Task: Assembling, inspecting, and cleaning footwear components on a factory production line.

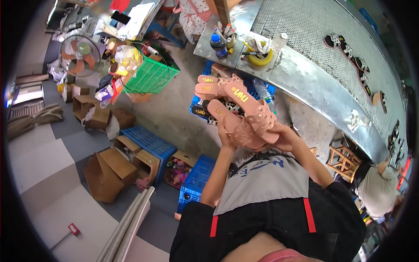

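1. While the left hand (227,136) grasps a flat pink sandal with an openwork strap (219,111) near its toe end, the right hand (284,136) grips a matching pink sandal (239,95), its fingertips partly hidden.
2. Both sandals are side by side beyond the grey cloth apron (266,181).
3. Past them, more pink sandals (206,89) lie above a blue plastic crate (195,100).

The left sandal (235,124) and the right sandal (254,114) are both pink, with openwork lacy straps and gold lettering on the insoles. They are held close together, insoles upward, heels toward far left and toes toward near right.
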`<state>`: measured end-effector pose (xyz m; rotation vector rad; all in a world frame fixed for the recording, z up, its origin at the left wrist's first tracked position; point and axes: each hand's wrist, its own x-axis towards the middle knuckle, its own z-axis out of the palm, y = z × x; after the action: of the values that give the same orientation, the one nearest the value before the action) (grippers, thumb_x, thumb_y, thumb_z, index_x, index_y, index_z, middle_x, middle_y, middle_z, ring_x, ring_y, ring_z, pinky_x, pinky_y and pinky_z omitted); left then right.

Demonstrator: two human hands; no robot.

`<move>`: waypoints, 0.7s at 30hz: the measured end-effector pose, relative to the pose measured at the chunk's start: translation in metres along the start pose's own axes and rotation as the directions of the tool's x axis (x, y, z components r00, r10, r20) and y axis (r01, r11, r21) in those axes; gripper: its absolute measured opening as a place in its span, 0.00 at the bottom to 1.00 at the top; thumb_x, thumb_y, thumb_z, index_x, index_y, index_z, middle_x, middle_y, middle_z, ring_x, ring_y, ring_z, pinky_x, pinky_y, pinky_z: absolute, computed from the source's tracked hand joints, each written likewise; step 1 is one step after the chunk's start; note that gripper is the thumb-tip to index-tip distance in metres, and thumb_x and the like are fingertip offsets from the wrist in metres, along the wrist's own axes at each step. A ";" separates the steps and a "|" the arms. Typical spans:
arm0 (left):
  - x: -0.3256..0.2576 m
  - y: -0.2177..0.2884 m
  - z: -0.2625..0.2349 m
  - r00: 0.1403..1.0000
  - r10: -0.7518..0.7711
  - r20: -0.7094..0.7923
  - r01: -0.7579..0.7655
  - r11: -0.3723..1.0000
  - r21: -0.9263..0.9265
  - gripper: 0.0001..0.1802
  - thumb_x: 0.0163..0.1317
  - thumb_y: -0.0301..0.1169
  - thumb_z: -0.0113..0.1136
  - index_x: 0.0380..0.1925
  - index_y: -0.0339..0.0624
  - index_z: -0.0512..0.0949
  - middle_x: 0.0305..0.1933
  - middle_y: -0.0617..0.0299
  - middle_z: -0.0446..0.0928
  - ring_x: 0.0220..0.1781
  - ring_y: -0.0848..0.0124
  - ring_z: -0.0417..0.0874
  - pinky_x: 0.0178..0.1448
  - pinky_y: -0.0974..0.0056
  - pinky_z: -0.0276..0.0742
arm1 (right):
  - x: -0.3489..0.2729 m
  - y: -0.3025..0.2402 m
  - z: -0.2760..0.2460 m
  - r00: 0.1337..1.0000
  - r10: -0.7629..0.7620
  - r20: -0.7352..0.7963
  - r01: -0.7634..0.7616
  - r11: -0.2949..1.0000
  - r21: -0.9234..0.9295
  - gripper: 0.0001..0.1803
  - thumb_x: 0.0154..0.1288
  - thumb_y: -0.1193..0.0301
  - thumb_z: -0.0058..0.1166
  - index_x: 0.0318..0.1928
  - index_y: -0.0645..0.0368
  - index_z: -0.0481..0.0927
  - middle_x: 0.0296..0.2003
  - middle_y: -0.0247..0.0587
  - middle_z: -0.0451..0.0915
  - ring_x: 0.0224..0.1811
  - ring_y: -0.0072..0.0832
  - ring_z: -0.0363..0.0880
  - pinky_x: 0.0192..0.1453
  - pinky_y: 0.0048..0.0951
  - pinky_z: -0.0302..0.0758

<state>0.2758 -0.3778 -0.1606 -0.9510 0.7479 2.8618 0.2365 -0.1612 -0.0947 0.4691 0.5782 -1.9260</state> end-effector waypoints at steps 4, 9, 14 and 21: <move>0.014 -0.007 -0.031 0.996 0.058 -0.069 -0.048 0.990 0.136 0.30 0.74 0.53 0.42 0.49 0.33 0.74 0.46 0.51 0.81 0.45 0.62 0.84 0.53 0.60 0.81 | 0.024 0.004 -0.015 0.995 0.085 0.053 -0.087 0.996 0.022 0.36 0.67 0.66 0.57 0.73 0.52 0.60 0.65 0.45 0.72 0.66 0.47 0.73 0.61 0.69 0.76; 0.055 0.008 -0.036 0.935 0.310 -0.172 -0.243 0.914 0.324 0.27 0.75 0.51 0.45 0.53 0.35 0.74 0.47 0.56 0.81 0.45 0.67 0.84 0.48 0.60 0.83 | 0.086 -0.028 -0.031 0.996 0.085 0.021 -0.083 0.995 -0.059 0.31 0.67 0.64 0.57 0.68 0.56 0.66 0.61 0.46 0.76 0.61 0.45 0.78 0.56 0.64 0.80; 0.111 0.043 -0.008 0.960 0.202 -0.195 -0.090 0.879 0.469 0.25 0.74 0.51 0.47 0.49 0.38 0.77 0.40 0.60 0.83 0.33 0.71 0.84 0.34 0.67 0.83 | 0.180 -0.089 -0.061 0.996 0.055 0.065 -0.048 0.994 -0.095 0.23 0.70 0.58 0.53 0.60 0.56 0.73 0.49 0.43 0.83 0.46 0.37 0.86 0.38 0.45 0.88; 0.163 0.072 -0.009 0.957 -0.028 -0.290 0.221 0.720 0.658 0.30 0.72 0.55 0.45 0.45 0.35 0.76 0.32 0.51 0.81 0.28 0.64 0.84 0.31 0.61 0.87 | 0.251 -0.103 -0.111 0.968 0.225 0.106 -0.237 0.965 0.116 0.18 0.71 0.58 0.51 0.51 0.59 0.79 0.37 0.44 0.86 0.32 0.42 0.89 0.22 0.29 0.86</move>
<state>0.1352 -0.4643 -0.2292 -1.1760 1.5474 2.0452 0.0497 -0.2422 -0.3052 0.5034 0.3254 -1.7558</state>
